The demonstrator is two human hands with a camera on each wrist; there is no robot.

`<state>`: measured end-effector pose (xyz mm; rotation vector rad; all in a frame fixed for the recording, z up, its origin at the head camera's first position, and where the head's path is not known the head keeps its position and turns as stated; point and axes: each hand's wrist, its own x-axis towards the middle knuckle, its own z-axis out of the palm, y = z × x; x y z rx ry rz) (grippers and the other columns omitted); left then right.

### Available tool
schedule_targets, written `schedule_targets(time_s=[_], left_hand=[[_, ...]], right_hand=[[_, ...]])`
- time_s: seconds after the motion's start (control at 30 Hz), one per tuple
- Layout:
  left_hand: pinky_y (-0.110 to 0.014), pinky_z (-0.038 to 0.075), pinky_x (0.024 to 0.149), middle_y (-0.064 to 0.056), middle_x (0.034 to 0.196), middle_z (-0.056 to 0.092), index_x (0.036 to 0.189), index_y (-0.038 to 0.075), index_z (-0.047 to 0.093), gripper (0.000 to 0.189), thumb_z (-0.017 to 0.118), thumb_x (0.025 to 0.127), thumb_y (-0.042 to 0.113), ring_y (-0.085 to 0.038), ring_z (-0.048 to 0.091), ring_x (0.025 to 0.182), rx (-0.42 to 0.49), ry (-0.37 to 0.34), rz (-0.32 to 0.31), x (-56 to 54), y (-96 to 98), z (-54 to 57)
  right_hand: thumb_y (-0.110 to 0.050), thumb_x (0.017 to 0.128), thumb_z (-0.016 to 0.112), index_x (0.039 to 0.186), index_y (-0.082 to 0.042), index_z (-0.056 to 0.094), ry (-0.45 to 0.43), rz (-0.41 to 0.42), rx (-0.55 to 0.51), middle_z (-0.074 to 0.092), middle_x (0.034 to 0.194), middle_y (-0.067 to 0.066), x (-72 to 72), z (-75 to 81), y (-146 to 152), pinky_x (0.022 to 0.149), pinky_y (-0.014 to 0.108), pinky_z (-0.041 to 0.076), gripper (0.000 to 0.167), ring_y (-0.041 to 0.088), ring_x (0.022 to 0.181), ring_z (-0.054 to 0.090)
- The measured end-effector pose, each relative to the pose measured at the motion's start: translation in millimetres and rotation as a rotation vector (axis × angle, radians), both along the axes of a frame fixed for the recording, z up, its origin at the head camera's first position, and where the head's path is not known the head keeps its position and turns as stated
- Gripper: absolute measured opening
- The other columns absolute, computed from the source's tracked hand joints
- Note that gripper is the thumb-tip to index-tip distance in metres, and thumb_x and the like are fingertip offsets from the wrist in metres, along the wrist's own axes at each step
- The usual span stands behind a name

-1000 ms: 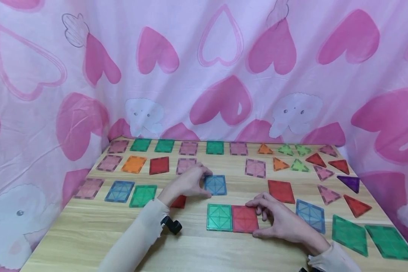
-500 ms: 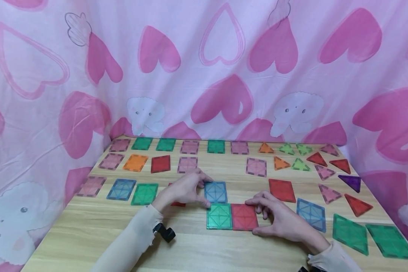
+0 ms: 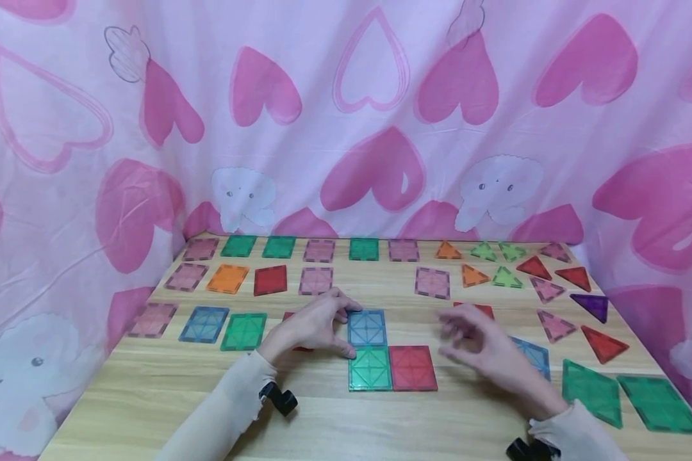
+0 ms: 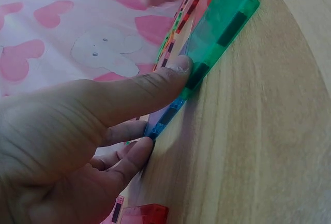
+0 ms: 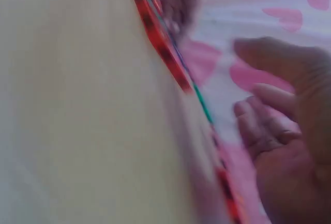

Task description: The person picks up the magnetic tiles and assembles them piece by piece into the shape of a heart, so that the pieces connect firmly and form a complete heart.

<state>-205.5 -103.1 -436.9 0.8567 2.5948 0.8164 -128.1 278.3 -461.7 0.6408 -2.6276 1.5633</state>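
In the head view a blue square magnetic tile [image 3: 366, 328] lies flat against the far edge of a green square tile [image 3: 370, 369]. A red square tile [image 3: 413, 368] joins the green one on its right. My left hand [image 3: 314, 323] holds the blue tile by its left side, fingertips at the far corner, thumb where blue meets green. The left wrist view shows the thumb on the green tile's [image 4: 222, 32] corner and fingers on the blue tile's [image 4: 168, 118] edge. My right hand [image 3: 478, 342] hovers right of the red tile, fingers loosely bent, holding nothing; it looks blurred.
Rows of loose square tiles, such as an orange one [image 3: 227, 279], lie at the back and left. Triangles, including a purple one [image 3: 591, 307], spread over the right. Larger green tiles [image 3: 660, 403] lie front right. A pink heart-print curtain [image 3: 375, 173] surrounds the table.
My left hand has drawn the blue tile nearer until it meets the green tile. The right hand has let go of the red tile and moved up and right.
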Motion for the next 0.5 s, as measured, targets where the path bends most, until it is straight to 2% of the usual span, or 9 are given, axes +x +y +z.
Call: schedule_targets(time_s=[0.07, 0.17, 0.3, 0.37, 0.5], left_hand=[[-0.04, 0.058, 0.105, 0.001, 0.13, 0.057, 0.153, 0.02, 0.067, 0.089, 0.105, 0.077, 0.043, -0.015, 0.063, 0.117, 0.005, -0.007, 0.003, -0.2, 0.2, -0.3], [-0.04, 0.058, 0.105, 0.001, 0.13, 0.057, 0.152, 0.02, 0.067, 0.089, 0.105, 0.076, 0.043, -0.015, 0.063, 0.117, 0.008, -0.018, 0.011, -0.8, 0.1, -1.1], [-0.04, 0.058, 0.105, 0.002, 0.13, 0.058, 0.152, 0.02, 0.067, 0.088, 0.106, 0.076, 0.043, -0.015, 0.062, 0.117, 0.015, -0.034, 0.013, -1.8, 0.0, -1.5], [-0.04, 0.058, 0.106, 0.002, 0.131, 0.058, 0.151, 0.021, 0.067, 0.088, 0.106, 0.075, 0.043, -0.015, 0.062, 0.117, 0.021, -0.039, 0.011, -1.9, -0.2, -1.6], [-0.039, 0.057, 0.105, 0.004, 0.13, 0.059, 0.15, 0.022, 0.068, 0.088, 0.106, 0.074, 0.044, -0.014, 0.062, 0.116, 0.029, -0.041, 0.001, -1.9, -1.3, -2.9]], right_hand=[[-0.009, 0.096, 0.088, 0.155, -0.008, 0.06, 0.025, -0.079, -0.069, 0.067, 0.138, 0.017, -3.9, 5.2, 13.2, 0.101, 0.022, 0.058, 0.065, 0.021, 0.12, 0.068], [-0.007, 0.099, 0.085, 0.16, -0.007, 0.055, 0.042, -0.174, -0.084, 0.062, 0.151, 0.014, -9.1, 9.5, 35.5, 0.108, 0.014, 0.051, 0.068, 0.01, 0.133, 0.063], [-0.009, 0.101, 0.084, 0.165, -0.005, 0.048, 0.027, -0.196, -0.028, 0.055, 0.16, 0.018, -15.2, 8.8, 62.6, 0.107, 0.01, 0.049, 0.074, -0.002, 0.136, 0.058], [-0.012, 0.099, 0.086, 0.166, -0.003, 0.046, 0.003, -0.185, 0.013, 0.053, 0.161, 0.022, -17.4, 7.1, 72.0, 0.105, 0.009, 0.048, 0.078, 0.0, 0.138, 0.06], [-0.023, 0.094, 0.093, 0.164, -0.003, 0.048, -0.042, -0.173, 0.156, 0.055, 0.161, 0.023, -20.1, 6.0, 78.7, 0.105, 0.004, 0.043, 0.086, 0.025, 0.144, 0.062]])
